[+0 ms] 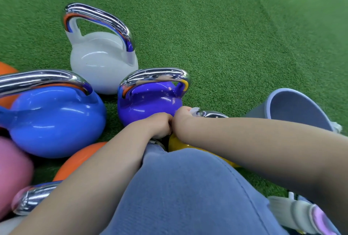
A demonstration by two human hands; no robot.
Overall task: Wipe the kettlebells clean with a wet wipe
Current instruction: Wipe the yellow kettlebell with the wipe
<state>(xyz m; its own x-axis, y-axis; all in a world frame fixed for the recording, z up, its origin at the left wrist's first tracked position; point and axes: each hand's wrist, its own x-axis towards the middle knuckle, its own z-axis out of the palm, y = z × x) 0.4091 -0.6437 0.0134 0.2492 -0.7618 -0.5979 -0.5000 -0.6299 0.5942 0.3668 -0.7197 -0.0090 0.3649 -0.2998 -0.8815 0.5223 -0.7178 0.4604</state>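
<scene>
A yellow kettlebell [176,143] sits just beyond my knee, mostly hidden by my arms; only a slice of its body and part of its chrome handle [212,114] show. My right hand [183,115] is closed around a white wet wipe [194,111] pressed on that handle. My left hand [162,124] is fisted beside it, gripping the same kettlebell low at the handle's other end. Close behind stand a purple kettlebell [150,103], a white one [102,65] and a blue one [56,120].
Green artificial turf [226,37] covers the floor. A grey-blue bucket [293,108] lies to the right. An orange kettlebell [79,159] and a pink one [13,174] crowd the left, with another orange one [6,69] at the far left. My knee in blue trousers [188,187] fills the foreground.
</scene>
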